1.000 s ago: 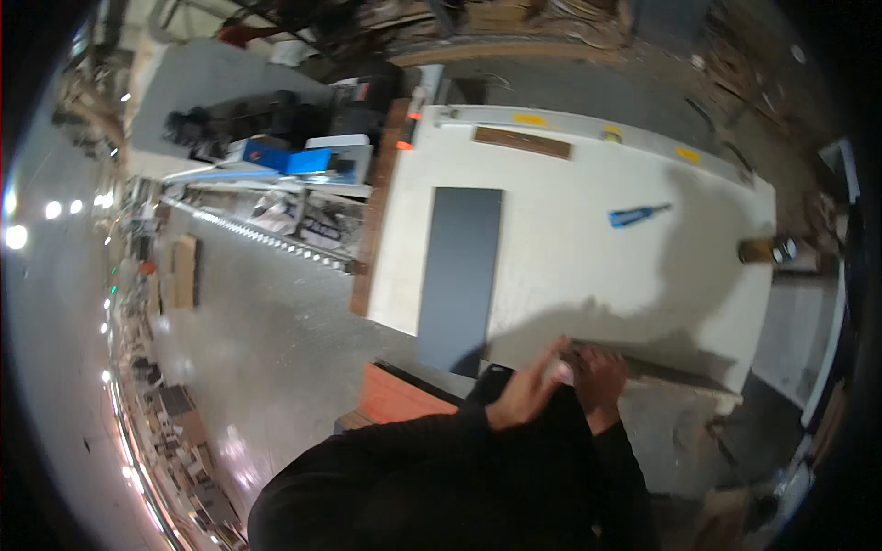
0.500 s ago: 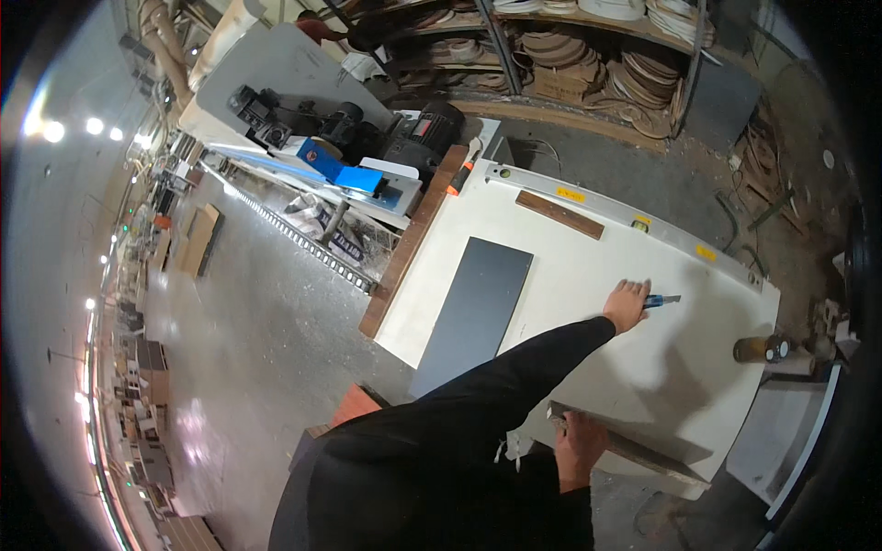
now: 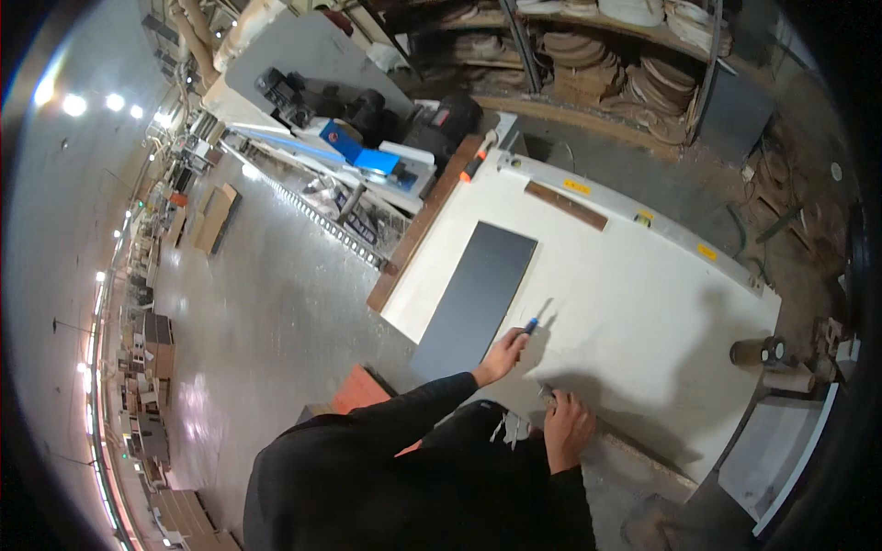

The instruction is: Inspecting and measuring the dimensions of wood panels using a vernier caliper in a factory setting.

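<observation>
My left hand (image 3: pixel 502 358) is closed round a blue-handled knife (image 3: pixel 530 326). Its thin tip points away from me, above the white tabletop (image 3: pixel 634 321). Just left of the knife lies a long dark grey board (image 3: pixel 478 292), flat on the white surface. At the table's near edge my right hand (image 3: pixel 570 428) has its fingers bent over the end of a narrow wooden strip (image 3: pixel 643 456). Much of the strip is hidden by the hand and by shadow.
A long level (image 3: pixel 634 217) runs along the table's far edge, with a short brown strip (image 3: pixel 567 205) beside it. An orange-handled tool (image 3: pixel 474 166) lies at the far left corner. A jar (image 3: pixel 751 352) stands at the right. Machinery (image 3: pixel 367 156) adjoins the left side.
My left hand has brought the knife left and nearer to me, from the middle of the table to beside the grey board. My right hand stays at the strip's end. The view has shifted slightly.
</observation>
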### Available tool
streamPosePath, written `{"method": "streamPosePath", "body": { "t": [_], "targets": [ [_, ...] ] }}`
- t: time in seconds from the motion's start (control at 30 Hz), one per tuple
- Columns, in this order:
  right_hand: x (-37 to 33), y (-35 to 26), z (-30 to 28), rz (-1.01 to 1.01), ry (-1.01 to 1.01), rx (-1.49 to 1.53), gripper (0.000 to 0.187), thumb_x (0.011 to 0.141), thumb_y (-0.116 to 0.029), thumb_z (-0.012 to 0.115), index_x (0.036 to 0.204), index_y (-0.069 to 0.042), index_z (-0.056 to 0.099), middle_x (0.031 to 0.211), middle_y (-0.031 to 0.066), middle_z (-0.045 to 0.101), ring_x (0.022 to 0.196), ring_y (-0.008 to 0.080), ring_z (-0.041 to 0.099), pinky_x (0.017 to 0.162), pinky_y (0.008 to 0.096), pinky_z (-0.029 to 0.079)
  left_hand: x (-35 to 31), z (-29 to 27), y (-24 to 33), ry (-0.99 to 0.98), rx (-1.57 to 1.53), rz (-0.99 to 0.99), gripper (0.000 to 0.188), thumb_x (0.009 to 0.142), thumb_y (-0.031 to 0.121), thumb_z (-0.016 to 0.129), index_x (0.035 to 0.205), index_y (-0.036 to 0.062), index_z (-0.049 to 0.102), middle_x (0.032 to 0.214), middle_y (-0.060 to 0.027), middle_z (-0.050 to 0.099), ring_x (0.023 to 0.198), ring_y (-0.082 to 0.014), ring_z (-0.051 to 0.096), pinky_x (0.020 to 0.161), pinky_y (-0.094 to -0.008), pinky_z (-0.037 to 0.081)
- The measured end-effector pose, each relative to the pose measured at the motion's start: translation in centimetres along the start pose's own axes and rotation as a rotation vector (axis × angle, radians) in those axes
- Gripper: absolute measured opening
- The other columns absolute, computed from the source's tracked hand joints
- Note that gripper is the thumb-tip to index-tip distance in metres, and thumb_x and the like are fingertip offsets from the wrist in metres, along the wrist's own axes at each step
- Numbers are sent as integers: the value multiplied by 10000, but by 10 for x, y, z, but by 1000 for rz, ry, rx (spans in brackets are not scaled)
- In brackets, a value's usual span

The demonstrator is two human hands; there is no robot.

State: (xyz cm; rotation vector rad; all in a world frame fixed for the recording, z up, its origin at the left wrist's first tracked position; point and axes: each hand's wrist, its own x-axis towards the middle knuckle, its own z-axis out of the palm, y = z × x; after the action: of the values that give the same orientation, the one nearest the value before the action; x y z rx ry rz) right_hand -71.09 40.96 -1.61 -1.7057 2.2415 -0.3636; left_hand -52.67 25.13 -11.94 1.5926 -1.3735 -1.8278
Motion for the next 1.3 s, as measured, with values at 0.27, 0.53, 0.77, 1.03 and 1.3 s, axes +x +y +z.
{"method": "streamPosePath", "body": {
  "t": [0.27, 0.53, 0.77, 1.03, 1.3],
  "targets": [
    [19, 12, -7, -223, -85, -84, 377, 915, -203, 703, 1291, -208, 718, 1013, 89, 751, 798, 370, 704, 723, 524, 551, -107, -6, -12, 134, -112, -18, 411, 1145, 384, 422, 1221, 0, 548, 862, -30, 529, 817, -126, 507, 764, -311, 466],
    [28, 4, -8, -263, -251, -147, 424, 847, -131, 732, 1271, -153, 729, 1110, 64, 781, 915, 291, 758, 805, 404, 594, -156, 55, -22, 30, -84, 78, 367, 1126, 326, 466, 1308, 13, 522, 1022, -202, 630, 959, -354, 656, 858, -424, 503],
    [12, 9, -1, -256, -291, -204, 414, 850, -121, 723, 1263, -149, 726, 1131, 69, 780, 952, 303, 758, 818, 411, 592, -157, 64, -27, 8, 32, -20, 405, 1127, 352, 437, 1327, 18, 551, 1117, -254, 657, 1040, -467, 651, 871, -494, 523],
    [18, 8, -3, -201, -300, -189, 410, 853, -123, 724, 1261, -166, 728, 1134, 72, 775, 960, 311, 756, 822, 430, 590, -143, 57, -34, -14, -9, 83, 407, 1122, 386, 425, 1244, 27, 575, 983, -229, 690, 936, -453, 677, 779, -524, 531],
    [22, 10, -4, -226, -296, -162, 445, 843, -127, 736, 1284, -184, 725, 1126, 79, 775, 958, 319, 753, 822, 426, 588, -128, 45, -38, -147, 42, 34, 407, 1126, 392, 405, 1268, 47, 567, 973, -231, 687, 937, -464, 674, 796, -521, 525]
  ]
}}
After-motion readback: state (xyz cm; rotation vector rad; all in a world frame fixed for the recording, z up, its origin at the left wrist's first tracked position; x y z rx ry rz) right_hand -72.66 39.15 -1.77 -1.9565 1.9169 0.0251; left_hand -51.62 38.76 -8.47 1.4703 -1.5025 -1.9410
